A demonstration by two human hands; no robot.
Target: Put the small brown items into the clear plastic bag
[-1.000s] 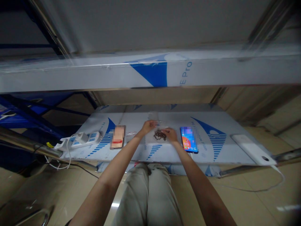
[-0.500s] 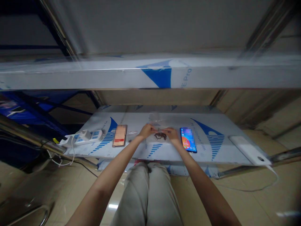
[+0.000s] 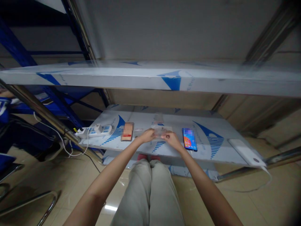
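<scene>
Left hand (image 3: 148, 136) and right hand (image 3: 173, 140) pinch a clear plastic bag (image 3: 161, 131). Smartphone (image 3: 189, 139) lies near, at 3 o'clock.

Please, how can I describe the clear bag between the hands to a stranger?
On the lower steel shelf, look at the middle. The clear plastic bag is held between the left hand and right hand. Unlike the bright phone to its right, it is see-through.

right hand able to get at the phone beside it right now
Likely yes: the right hand sits close to the phone with nothing between them. It is pinching a clear plastic bag, though, so it must release that first.
</scene>
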